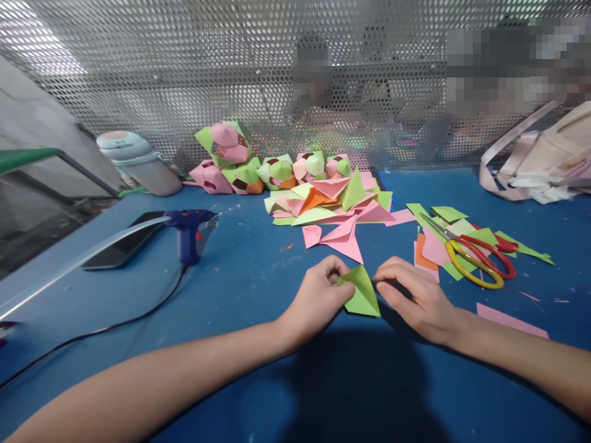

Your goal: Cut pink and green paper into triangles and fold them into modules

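A folded green paper piece (362, 294) lies between my hands on the blue table (258, 271). My left hand (322, 296) pinches its left corner with curled fingers. My right hand (415, 296) presses its fingertips on the right edge of the same piece, fingers drawn together. Just beyond my hands lies a heap of folded pink, green and orange paper triangles (332, 206).
Red and yellow scissors (475, 255) rest on paper scraps at the right. A blue glue gun (190, 232) with its cord stands at the left beside a phone (120, 246). Finished paper balls (240, 163) line the perforated metal screen (184, 74). A pink bag (549, 157) sits far right.
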`<state>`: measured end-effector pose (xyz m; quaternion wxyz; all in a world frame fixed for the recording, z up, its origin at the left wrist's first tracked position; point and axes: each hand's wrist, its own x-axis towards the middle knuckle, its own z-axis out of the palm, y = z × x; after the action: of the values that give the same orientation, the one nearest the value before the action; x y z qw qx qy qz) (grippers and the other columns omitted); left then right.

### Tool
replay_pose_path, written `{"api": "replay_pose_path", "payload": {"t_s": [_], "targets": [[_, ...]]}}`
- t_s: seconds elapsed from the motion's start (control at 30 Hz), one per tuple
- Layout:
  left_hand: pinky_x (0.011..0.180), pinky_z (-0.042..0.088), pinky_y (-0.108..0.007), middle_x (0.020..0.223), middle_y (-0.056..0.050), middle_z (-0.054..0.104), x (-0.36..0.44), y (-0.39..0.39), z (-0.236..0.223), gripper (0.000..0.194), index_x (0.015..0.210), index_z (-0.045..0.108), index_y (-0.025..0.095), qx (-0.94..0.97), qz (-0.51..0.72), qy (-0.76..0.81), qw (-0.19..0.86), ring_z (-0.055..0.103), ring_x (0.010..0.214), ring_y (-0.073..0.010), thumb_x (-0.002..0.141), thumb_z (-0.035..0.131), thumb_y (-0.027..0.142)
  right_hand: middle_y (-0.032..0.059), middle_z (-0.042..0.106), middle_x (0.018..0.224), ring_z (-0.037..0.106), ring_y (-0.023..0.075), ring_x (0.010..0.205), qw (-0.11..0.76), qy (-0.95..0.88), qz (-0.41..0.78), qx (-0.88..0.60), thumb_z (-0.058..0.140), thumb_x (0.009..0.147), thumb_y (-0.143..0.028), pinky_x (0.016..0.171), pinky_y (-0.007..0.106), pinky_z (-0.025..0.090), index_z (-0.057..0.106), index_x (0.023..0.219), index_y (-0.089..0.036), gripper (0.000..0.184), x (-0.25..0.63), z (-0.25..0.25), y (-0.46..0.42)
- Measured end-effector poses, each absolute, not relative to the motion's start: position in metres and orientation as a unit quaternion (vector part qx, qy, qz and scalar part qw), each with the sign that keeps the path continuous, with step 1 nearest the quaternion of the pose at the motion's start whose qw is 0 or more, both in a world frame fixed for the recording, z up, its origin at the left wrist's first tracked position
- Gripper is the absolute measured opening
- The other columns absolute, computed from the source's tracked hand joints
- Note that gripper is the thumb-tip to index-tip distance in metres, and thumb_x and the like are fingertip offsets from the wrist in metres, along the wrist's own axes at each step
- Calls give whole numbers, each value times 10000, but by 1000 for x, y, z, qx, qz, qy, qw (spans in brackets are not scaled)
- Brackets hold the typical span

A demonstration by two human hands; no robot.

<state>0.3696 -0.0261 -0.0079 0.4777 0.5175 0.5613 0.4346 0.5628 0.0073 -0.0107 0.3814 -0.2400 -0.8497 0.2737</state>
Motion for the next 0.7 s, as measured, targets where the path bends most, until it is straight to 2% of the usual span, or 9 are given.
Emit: {"api": "replay_pose_path", "payload": {"t_s": [0.2,0.47,0.6,0.7], "targets": [[530,312,-206,610,74,461,350,-18,-11,137,725,468,183,467,472,576,477,414,543,-73,690,595,147,41,593,899,564,159,834,387,-844,258,-266,482,962,-175,755,313,448,581,940,-192,103,570,-10,21],[524,316,-192,606,73,476,350,-13,-11,133,714,474,181,451,485,571,485,420,550,-72,668,589,133,26,581,901,553,148,814,335,-840,275,-326,478,968,-244,724,299,437,587,939,-204,120,570,-5,29],[533,328,-192,624,72,475,356,-15,-12,145,723,471,178,459,482,564,489,417,563,-70,675,603,138,23,563,942,546,149,812,306,-846,301,-318,565,916,-290,729,297,447,549,1038,-208,148,550,-2,22],[540,339,-183,644,71,481,360,-19,-11,161,726,470,175,466,474,558,497,422,571,-64,686,624,147,4,564,896,542,145,790,320,-835,308,-323,614,871,-248,717,288,444,528,990,-214,151,535,-5,20]]}}
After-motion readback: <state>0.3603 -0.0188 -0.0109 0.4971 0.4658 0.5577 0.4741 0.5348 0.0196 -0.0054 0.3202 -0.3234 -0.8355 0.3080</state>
